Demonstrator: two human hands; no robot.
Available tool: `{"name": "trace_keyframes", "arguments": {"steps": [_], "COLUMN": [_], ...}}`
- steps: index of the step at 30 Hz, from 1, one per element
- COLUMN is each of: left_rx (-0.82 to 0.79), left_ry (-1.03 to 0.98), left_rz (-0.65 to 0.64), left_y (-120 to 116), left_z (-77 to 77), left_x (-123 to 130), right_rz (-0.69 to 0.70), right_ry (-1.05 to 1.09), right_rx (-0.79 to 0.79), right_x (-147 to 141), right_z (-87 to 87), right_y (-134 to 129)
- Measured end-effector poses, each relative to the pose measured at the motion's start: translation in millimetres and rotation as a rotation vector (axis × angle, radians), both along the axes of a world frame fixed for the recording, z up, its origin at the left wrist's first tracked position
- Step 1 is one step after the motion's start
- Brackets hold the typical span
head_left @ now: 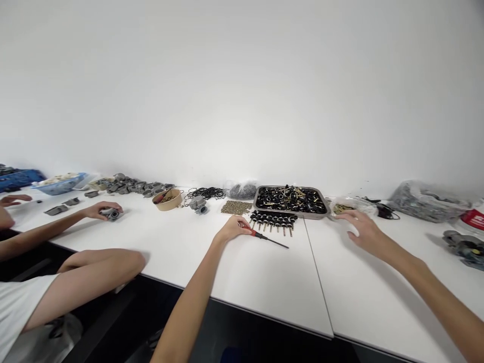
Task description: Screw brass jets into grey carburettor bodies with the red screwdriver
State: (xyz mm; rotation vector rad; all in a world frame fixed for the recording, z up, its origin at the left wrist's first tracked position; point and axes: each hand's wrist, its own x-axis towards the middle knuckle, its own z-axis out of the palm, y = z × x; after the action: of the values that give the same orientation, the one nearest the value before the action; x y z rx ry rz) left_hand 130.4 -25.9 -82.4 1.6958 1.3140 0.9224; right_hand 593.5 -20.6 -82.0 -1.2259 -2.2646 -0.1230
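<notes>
A screwdriver [270, 240] with a red and black handle and a long dark shaft lies in the closed fingers of my left hand [233, 228], its tip pointing right over the white table. Just beyond that hand stand rows of black-headed parts with brass-coloured stems [273, 220]. Behind them is a metal tray [291, 214] heaped with similar black and brass pieces. My right hand [361, 229] is open, fingers apart, at the near side of a clear plastic bag [353, 205] of brass-coloured pieces. Whether its fingertips touch the bag I cannot tell.
Small brass fittings [236, 207], black rings [206, 193] and a grey housing [198, 204] lie left of the tray. Beyond are a round tub [167, 200] and heaped grey castings [132, 185]. A co-worker's hand [104, 209] grips a grey part. A large bag [427, 201] stands right.
</notes>
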Motion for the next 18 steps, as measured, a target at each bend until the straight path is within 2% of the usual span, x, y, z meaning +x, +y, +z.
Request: {"name": "trace_keyframes", "arguments": {"steps": [3, 6, 9, 13, 15, 18], "left_rx": [0.054, 0.135, 0.222, 0.310, 0.317, 0.290], "left_ry": [0.142, 0.288, 0.486, 0.833, 0.991, 1.172], "left_rz": [0.009, 0.098, 0.294, 0.570, 0.622, 0.613], "left_y": [-1, 5, 19, 36, 39, 38], "left_z": [0.7, 10.2, 30.3, 56.4, 60.8, 55.5], "left_x": [1, -8, -31, -73, -91, -110], "right_rz": [0.074, 0.102, 0.100, 0.047, 0.039, 0.060], "right_ry": [0.060, 0.169, 0.264, 0.345, 0.362, 0.362], "right_rx": [-0.014, 0.020, 0.038, 0.016, -0.004, -0.030], "right_x": [-47, -65, -65, -57, -56, -58], "right_z": [-8.7, -18.9, -27.3, -30.7, -30.4, -29.8], "right_y": [-4, -9, -13, -10, -8, -8]}}
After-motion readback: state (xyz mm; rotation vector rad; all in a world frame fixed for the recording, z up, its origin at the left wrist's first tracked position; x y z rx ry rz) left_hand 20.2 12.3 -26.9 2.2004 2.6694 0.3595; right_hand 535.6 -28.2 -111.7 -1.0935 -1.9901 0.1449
